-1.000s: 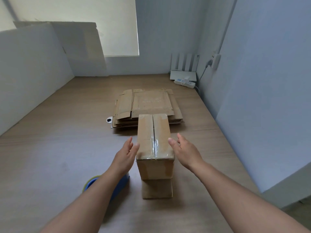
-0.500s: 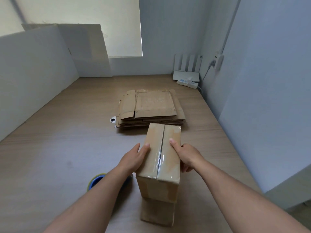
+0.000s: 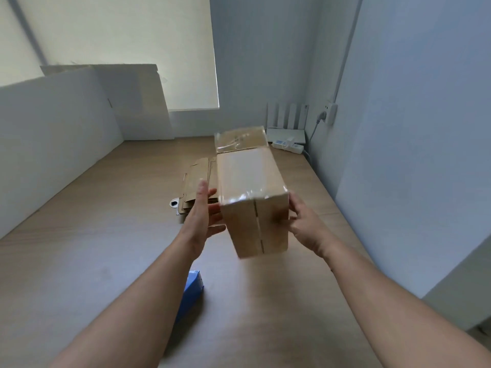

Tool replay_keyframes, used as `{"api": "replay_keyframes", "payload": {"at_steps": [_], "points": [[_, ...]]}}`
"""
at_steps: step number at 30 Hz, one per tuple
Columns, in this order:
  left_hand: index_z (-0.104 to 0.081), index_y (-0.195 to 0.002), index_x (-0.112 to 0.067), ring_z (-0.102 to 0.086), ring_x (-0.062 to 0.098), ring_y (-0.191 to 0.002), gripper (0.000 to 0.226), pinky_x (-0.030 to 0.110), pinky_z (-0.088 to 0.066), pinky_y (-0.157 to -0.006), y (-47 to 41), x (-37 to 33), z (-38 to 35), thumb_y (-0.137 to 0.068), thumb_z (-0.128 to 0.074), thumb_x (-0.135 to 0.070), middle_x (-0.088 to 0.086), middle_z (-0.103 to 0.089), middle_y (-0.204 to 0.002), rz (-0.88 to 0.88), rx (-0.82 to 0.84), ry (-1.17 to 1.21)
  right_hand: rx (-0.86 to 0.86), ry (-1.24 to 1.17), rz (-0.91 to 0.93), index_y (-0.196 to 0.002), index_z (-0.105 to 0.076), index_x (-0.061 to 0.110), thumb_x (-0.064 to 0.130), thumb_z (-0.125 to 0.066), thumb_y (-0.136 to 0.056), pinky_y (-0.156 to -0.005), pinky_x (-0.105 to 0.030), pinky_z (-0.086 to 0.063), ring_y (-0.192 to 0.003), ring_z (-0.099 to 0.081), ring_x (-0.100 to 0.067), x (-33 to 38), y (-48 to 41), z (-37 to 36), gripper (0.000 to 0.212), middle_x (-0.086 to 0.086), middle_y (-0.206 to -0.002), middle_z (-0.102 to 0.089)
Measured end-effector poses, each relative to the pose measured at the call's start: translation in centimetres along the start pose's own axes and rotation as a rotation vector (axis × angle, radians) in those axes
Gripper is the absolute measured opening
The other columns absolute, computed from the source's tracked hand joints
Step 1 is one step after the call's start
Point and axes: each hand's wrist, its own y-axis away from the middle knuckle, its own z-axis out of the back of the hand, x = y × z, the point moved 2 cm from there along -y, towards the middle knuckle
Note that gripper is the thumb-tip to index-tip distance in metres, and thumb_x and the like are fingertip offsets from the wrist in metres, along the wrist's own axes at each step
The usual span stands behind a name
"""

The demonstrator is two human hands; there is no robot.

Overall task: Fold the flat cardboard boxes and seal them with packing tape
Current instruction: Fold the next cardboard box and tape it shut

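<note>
A folded cardboard box (image 3: 251, 181) is up in the air over the table, tipped so its glossy taped side faces up. The near end face (image 3: 256, 227) shows a bare seam between two flaps. A flap with shiny tape (image 3: 240, 140) sticks out at the far end. My left hand (image 3: 206, 216) presses the box's left side with fingers spread. My right hand (image 3: 303, 224) grips its right side. The stack of flat cardboard boxes (image 3: 198, 181) lies behind, mostly hidden by the box. A blue packing tape roll (image 3: 192, 289) peeks out beside my left forearm.
The wooden table (image 3: 93, 235) is walled by white boards (image 3: 53, 134) on the left and a wall on the right. A white router (image 3: 285, 128), a power strip (image 3: 288, 146) and a wall plug (image 3: 329, 114) sit at the back right. A small white object (image 3: 174, 203) lies by the stack.
Both hands closed on the box, lifted it off the table and tipped it, so the taped side now faces up and an untaped end faces me. The view tilted upward.
</note>
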Motion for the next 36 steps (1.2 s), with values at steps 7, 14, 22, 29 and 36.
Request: {"api": "replay_keyframes", "payload": {"at_steps": [7,14,22,29,36], "points": [[-0.064,-0.099,-0.017,-0.066,0.019,-0.083,0.081,0.033,-0.049,-0.067,1.2,2.6,0.7,-0.081,-0.015,-0.079,0.004,-0.071,-0.088,0.205,-0.028,-0.077,-0.031,0.104,-0.292,-0.093,-0.068,0.014,0.003,-0.040,-0.095,-0.072,-0.029,-0.045,-0.092,-0.064,-0.022,-2.5,1.3,0.4,0.030,-0.008,-0.097,-0.071],[-0.063,-0.087,-0.021,-0.064,0.018,-0.084,0.073,0.038,-0.051,-0.076,2.2,3.4,-0.1,-0.082,-0.017,-0.078,-0.002,-0.069,-0.083,0.225,-0.023,-0.125,-0.034,0.078,-0.377,-0.122,-0.057,0.026,0.060,-0.028,-0.096,-0.071,-0.037,-0.056,-0.091,-0.065,-0.024,-2.3,1.2,-1.3,0.052,-0.007,-0.109,-0.063],[-0.051,-0.129,-0.022,-0.050,0.024,-0.122,0.077,0.052,-0.046,-0.098,3.3,4.0,-0.1,-0.079,-0.027,-0.075,0.002,-0.053,-0.131,0.259,0.036,-0.252,0.014,0.123,-0.410,-0.129,-0.054,0.019,0.065,-0.036,-0.091,-0.079,-0.040,-0.054,-0.102,-0.060,-0.022,-1.8,1.8,-2.2,0.063,-0.007,-0.121,-0.060],[-0.048,-0.128,-0.011,-0.057,0.025,-0.091,0.055,0.040,-0.055,-0.080,2.4,4.3,-0.9,-0.093,-0.046,-0.054,0.007,-0.055,-0.106,0.241,-0.009,-0.768,0.022,0.679,-0.342,-0.117,-0.058,0.019,0.056,-0.068,-0.070,-0.082,-0.036,-0.053,-0.096,-0.061,-0.021,-0.7,1.6,-5.2,0.061,-0.003,-0.107,-0.066],[-0.060,-0.101,-0.010,-0.059,0.025,-0.090,0.045,0.030,-0.047,-0.070,2.0,4.5,-0.9,-0.084,-0.054,-0.052,0.008,-0.061,-0.097,0.236,-0.005,-1.247,-0.058,0.565,-0.338,-0.067,-0.050,0.008,0.021,-0.040,-0.090,-0.065,-0.037,-0.045,-0.082,-0.060,-0.036,-0.3,1.6,-5.3,0.027,-0.022,-0.082,-0.061]]}}
